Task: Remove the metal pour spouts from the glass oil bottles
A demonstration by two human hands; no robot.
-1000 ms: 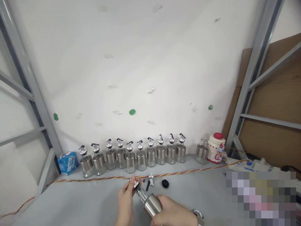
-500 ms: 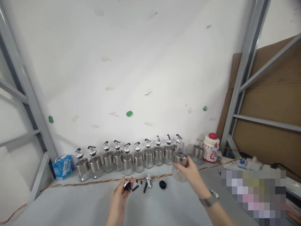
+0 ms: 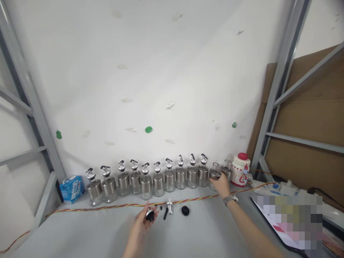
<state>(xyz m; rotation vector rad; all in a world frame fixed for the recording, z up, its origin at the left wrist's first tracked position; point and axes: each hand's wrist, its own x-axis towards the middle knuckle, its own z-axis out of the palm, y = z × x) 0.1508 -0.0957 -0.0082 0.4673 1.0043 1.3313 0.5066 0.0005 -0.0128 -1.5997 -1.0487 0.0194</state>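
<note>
My left hand (image 3: 143, 221), fingers closed, holds a silver and black pourer spout (image 3: 149, 215) just above the table. With my right hand (image 3: 221, 185) I grip a glass bottle with a steel sleeve (image 3: 215, 174), its neck bare, at the right part of the row by the wall. Another bottle without a spout (image 3: 227, 167) stands right beside it. To the left, several sleeved bottles (image 3: 146, 183) carry pourer spouts. Between my hands lie a silver spout piece (image 3: 169, 207), a black tube (image 3: 165, 214) and a round black stopper (image 3: 185, 210).
A twisted red-yellow cord (image 3: 120, 206) runs across the grey table (image 3: 88, 233). At the left stands a blue box (image 3: 72, 190). A white and red jar (image 3: 240, 170) is at the right, with plastic bags (image 3: 288, 188) and a partly blurred flat item (image 3: 279, 225) beyond.
My right hand has carried the bare-necked bottle back and right, into the row beside the other spoutless one. My left hand has shifted slightly right, and one black tube near it no longer shows.
</note>
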